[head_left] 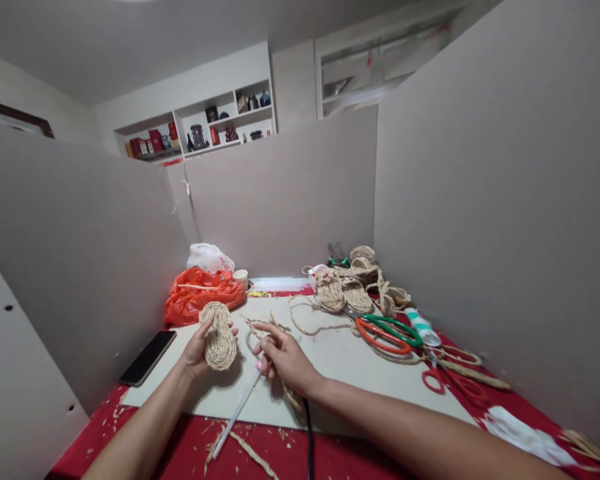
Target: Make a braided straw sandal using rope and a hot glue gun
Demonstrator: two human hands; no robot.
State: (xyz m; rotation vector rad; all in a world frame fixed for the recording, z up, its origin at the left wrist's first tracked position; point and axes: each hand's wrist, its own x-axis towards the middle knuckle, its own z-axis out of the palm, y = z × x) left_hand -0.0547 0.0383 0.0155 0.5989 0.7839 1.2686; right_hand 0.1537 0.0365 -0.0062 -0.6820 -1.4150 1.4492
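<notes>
My left hand [196, 352] holds a small woven straw sole [218, 336] upright above a white board [340, 360], thumb across its middle. My right hand [284, 359] is just right of it, fingers curled on a braided straw rope [260, 328] that runs from the sole and down under the wrist. A thin white stick-like tool [236, 415] also passes through that hand and slants down to the left over the red tablecloth [145, 440].
A black phone [147, 357] lies left, by an orange plastic bag [203, 293] and a white bag [209, 257]. Finished straw soles [343, 293], rope coils [363, 257], orange and green scissors [387, 331], red scissors [455, 381] and a glue tube [421, 327] lie right. Grey partitions enclose the desk.
</notes>
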